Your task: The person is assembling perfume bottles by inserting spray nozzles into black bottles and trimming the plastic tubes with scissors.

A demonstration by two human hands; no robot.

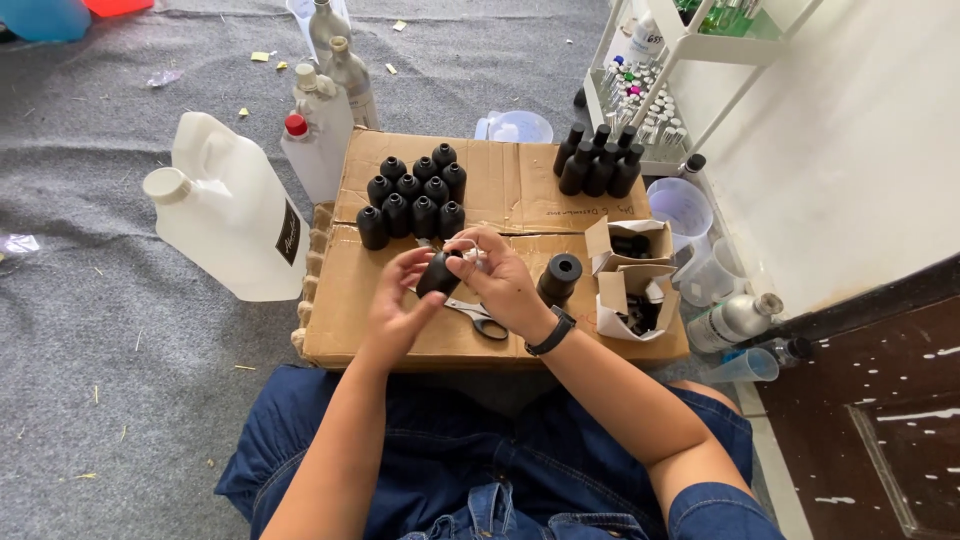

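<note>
1. A small black bottle [438,275] was held just above the flattened cardboard box [520,195] that served as a work surface, in front of the person's lap.
2. The left hand [398,305] was closed around the lower part of the bottle, with the fingers curled under it and the thumb on its side.
3. The right hand [500,280] was at the top end of the bottle, and its fingers pinched a small white piece [470,252] there (I could not tell exactly what this piece was). A black wristband [551,331] was on the right wrist.
4. A pair of scissors [478,316] lay on the cardboard just under the hands, partly hidden by them.
5. Just to the right of the right hand stood a black roll [560,278] with a hole in its top.
6. Behind the hands, a group of black bottles [415,195] stood close together on the cardboard, and a second group with taller necks [598,162] stood at the far right corner.
7. Two open small paper boxes [632,285] stood near the right edge, with dark small parts inside.
8. To the left of the cardboard, on the grey carpet [100,330], a big white jug [225,210] lay tilted, and a smaller white bottle with a red cap [310,145] stood near it.
9. On the right side were clear plastic cups [685,215] and a white shelf [660,70] with little bottles.
</note>
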